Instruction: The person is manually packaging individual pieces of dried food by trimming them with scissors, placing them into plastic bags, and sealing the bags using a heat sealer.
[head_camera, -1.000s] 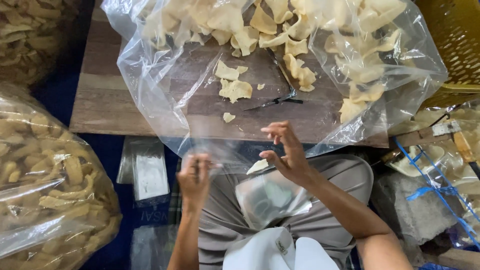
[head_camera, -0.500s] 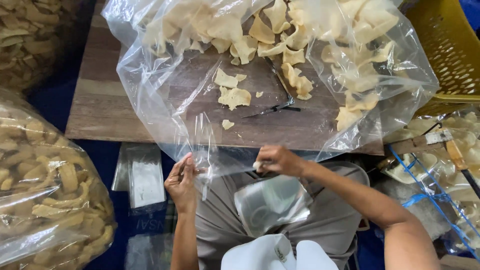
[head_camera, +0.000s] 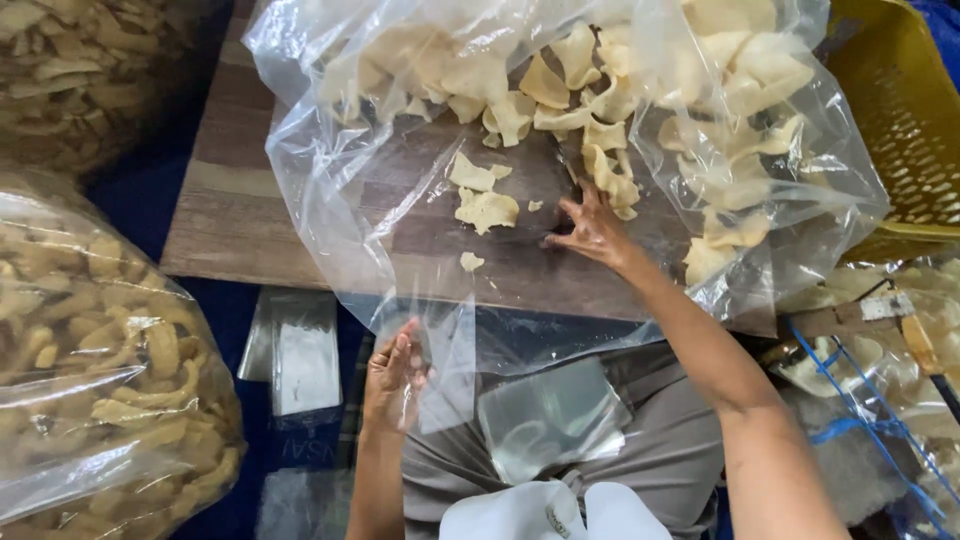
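- Head view, taking the brown wooden plank worktop (head_camera: 230, 215) as the landmark: a large clear plastic sheet-bag (head_camera: 340, 190) lies spread open over its middle and far side, with a heap of pale cream, curled, thin crackers (head_camera: 600, 90) piled at the far edge.
- The right hand (head_camera: 592, 228) reaches inside that bag, fingers spread wide and pressed down on the worktop just beside the near edge of the heap; it grips nothing that I can see.
- A few loose flat cracker pieces (head_camera: 485, 208) lie on the worktop just left of that hand, apart from the heap.
- The left hand (head_camera: 392, 378) is off the near edge of the worktop, over the lap, pinching a small clear plastic pouch (head_camera: 445, 365) that hangs upright from the fingers.
- A second small flat clear pouch (head_camera: 550, 415) rests on the grey trousers, right of the left hand.
- Judged by their look, the crackers are light, stiff and brittle: best scooped loosely, fingers under several, not squeezed.
- The pouch looks thin, limp and slippery; hold it at the mouth edge.
- Left of the worktop stands a bulging clear sack of golden fried strips (head_camera: 100, 380); right of it, a yellow perforated plastic basket (head_camera: 915, 130).
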